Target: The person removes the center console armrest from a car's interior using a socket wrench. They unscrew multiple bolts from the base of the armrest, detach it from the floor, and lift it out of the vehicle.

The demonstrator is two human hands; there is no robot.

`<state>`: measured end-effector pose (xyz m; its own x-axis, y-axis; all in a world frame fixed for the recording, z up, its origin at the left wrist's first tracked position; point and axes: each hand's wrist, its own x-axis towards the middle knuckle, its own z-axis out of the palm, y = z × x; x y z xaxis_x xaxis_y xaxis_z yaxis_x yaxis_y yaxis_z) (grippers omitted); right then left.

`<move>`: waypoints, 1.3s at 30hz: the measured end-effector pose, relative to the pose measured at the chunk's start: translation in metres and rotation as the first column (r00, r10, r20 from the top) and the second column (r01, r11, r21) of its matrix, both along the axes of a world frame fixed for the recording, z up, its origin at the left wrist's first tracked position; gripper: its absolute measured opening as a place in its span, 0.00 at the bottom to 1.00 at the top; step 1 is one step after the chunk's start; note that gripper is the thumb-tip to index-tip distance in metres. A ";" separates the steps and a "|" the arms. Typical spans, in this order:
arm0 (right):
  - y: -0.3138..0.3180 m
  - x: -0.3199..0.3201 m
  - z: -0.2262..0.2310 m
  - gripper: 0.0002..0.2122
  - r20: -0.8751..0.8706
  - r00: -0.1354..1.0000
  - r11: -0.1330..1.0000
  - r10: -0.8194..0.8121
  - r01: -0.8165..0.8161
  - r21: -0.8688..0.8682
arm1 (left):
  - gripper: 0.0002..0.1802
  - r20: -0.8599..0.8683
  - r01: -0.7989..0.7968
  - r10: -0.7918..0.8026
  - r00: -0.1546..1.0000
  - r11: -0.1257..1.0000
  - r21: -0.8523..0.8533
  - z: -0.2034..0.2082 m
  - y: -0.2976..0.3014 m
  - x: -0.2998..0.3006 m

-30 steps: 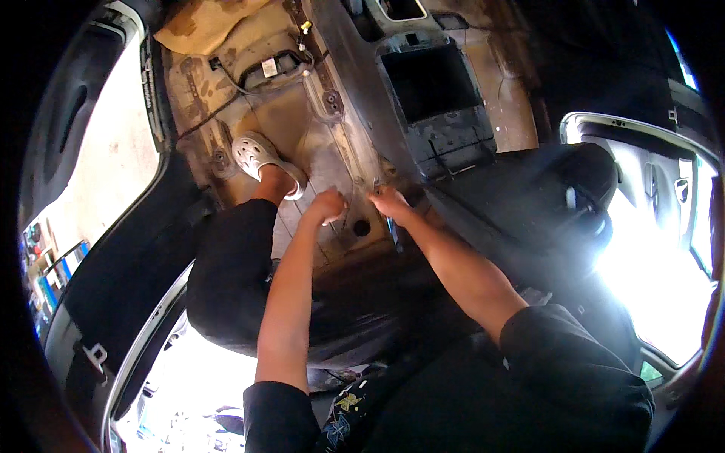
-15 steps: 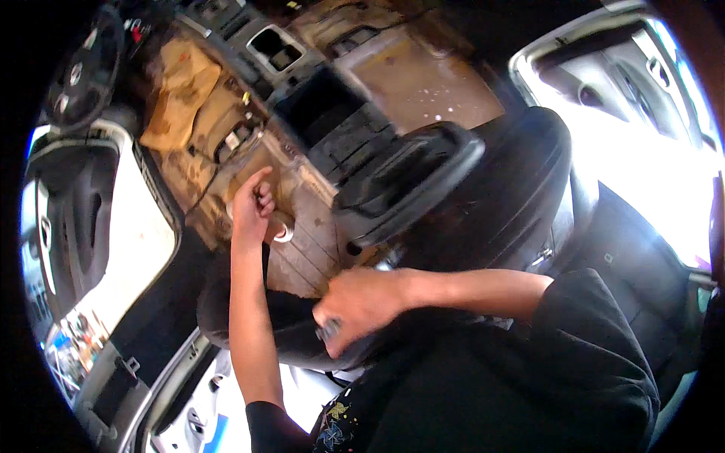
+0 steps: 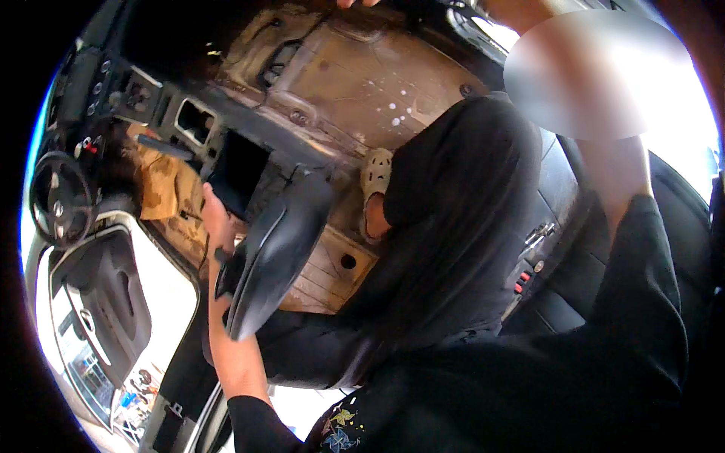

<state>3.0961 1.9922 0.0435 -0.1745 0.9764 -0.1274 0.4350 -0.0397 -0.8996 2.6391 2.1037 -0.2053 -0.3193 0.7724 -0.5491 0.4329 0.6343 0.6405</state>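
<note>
My left hand (image 3: pixel 217 215) is at the side of the black centre console (image 3: pixel 283 155), by its uncovered storage bin. At least one finger is stretched out; the others are partly hidden. The console's padded armrest lid (image 3: pixel 276 260) passes in front of my left forearm. At the far right my right arm (image 3: pixel 630 174) reaches up and forward, part of it under a blur. A few fingertips (image 3: pixel 359 3) show at the top edge, apparently my right hand's, with the rest cut off.
Stained bare metal floor (image 3: pixel 362 79) surrounds the console. A handbrake lever (image 3: pixel 162 147) and steering wheel (image 3: pixel 60 200) lie to the left, beyond them an open door (image 3: pixel 102 294). My foot in a beige clog (image 3: pixel 375 172) stands right of the console. Seat-belt buckles (image 3: pixel 522 281) are by my right leg.
My right arm has swung from in front of my body to the upper right. My left hand has moved to the console's side. The view has shifted right, and my clog has come into sight.
</note>
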 end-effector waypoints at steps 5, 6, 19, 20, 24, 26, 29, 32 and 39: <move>0.050 -0.023 -0.257 0.22 0.358 0.748 0.729 0.559 -0.237 -0.643 | 0.45 -0.346 0.049 0.002 0.938 0.989 0.139 -0.003 -0.009 -0.004; 0.033 -0.028 -0.292 0.22 0.431 0.615 0.702 0.661 -0.303 -0.644 | 0.44 -0.291 0.016 0.026 0.956 0.990 0.141 -0.007 -0.011 0.013; 0.053 -0.088 -0.395 0.11 0.376 0.404 0.538 0.834 -0.745 -0.394 | 0.39 -0.134 -0.097 0.122 0.983 0.978 0.185 -0.018 0.000 -0.022; 0.051 -0.085 -0.425 0.12 0.380 0.385 0.512 0.841 -0.793 -0.330 | 0.40 -0.114 -0.118 0.139 0.984 0.978 0.169 -0.019 0.000 -0.012; 0.046 -0.079 -0.483 0.09 0.579 0.348 0.449 0.738 -0.893 -0.036 | 0.42 -0.010 -0.165 0.167 0.986 0.979 0.117 -0.010 0.001 0.002; 0.057 -0.097 -0.483 0.08 0.545 0.336 0.457 0.768 -0.884 -0.100 | 0.41 -0.015 -0.170 0.173 0.985 0.976 0.140 -0.011 0.000 -0.009; 0.074 -0.102 -0.447 0.14 0.499 0.292 0.421 0.816 -0.892 -0.165 | 0.41 -0.019 -0.190 0.194 0.981 0.974 0.125 -0.001 -0.005 0.017; 0.083 -0.103 -0.432 0.16 0.501 0.296 0.411 0.813 -0.902 -0.134 | 0.41 -0.019 -0.203 0.206 0.978 0.973 0.107 0.001 -0.005 0.029; 0.098 -0.102 -0.460 0.08 0.648 0.291 0.299 0.704 -0.949 0.101 | 0.41 -0.022 -0.192 0.196 0.980 0.975 0.112 0.007 -0.009 0.041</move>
